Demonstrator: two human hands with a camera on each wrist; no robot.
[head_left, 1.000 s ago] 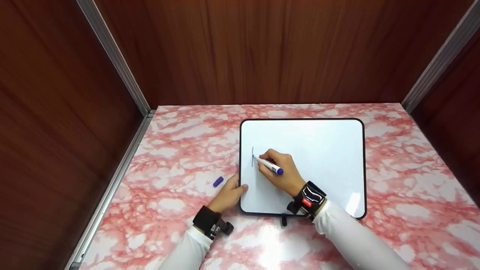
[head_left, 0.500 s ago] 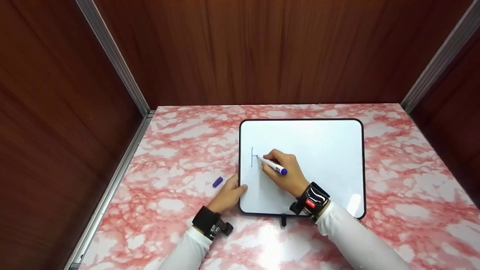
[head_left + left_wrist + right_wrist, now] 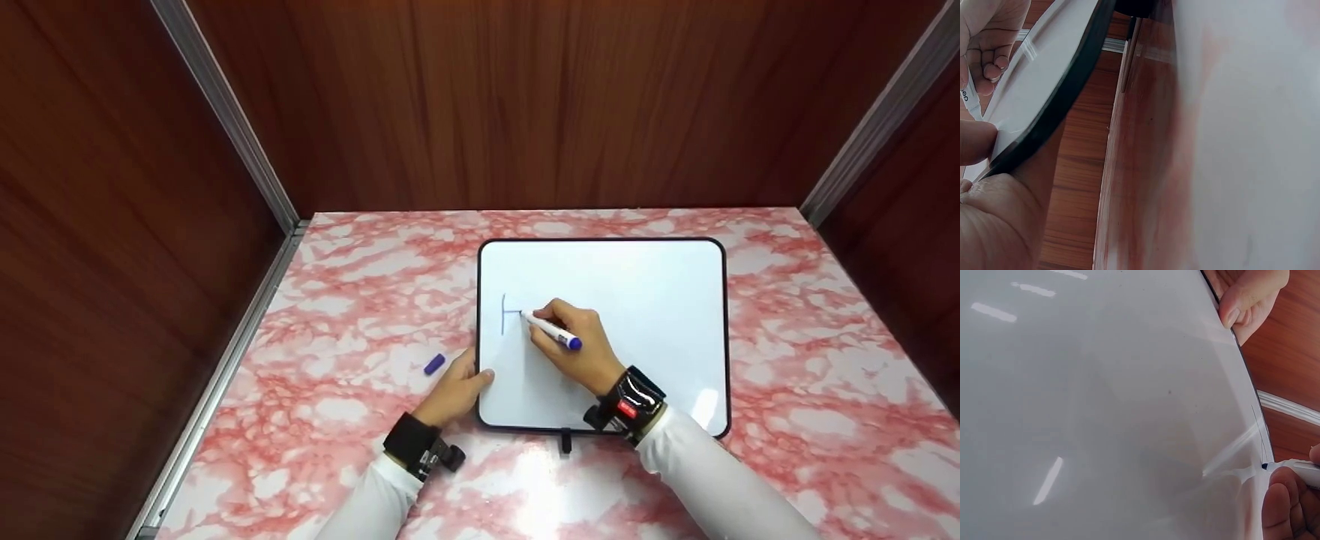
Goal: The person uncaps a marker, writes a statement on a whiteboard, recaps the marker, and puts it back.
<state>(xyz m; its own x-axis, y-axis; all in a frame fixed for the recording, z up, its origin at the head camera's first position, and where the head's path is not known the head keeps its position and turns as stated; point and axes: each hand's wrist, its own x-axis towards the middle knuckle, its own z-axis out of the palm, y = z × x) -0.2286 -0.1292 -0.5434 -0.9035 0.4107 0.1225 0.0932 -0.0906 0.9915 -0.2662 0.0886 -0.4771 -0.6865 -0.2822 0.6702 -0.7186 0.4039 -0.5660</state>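
Observation:
A whiteboard (image 3: 637, 300) with a thin black frame lies over the marbled table. My right hand (image 3: 577, 341) pinches a white marker (image 3: 551, 330) with a blue end, its tip on the board at the end of a short horizontal line. That line runs from a vertical blue stroke (image 3: 503, 315) near the board's left side. My left hand (image 3: 454, 390) grips the board's left edge, thumb on the white face and fingers beneath. In the left wrist view the left palm (image 3: 994, 219) sits under the dark rim. The right wrist view shows the marker's dark tip (image 3: 1265, 466) on the surface.
A blue marker cap (image 3: 434, 364) lies on the table (image 3: 360, 300), left of my left hand. A small black tab (image 3: 566, 441) sticks out from the board's lower edge. Brown wood-grain panels (image 3: 480, 105) with metal strips enclose the back and sides.
My right hand has moved the marker a little to the right, drawing a horizontal line out from the middle of the vertical stroke. The left hand keeps its grip on the board.

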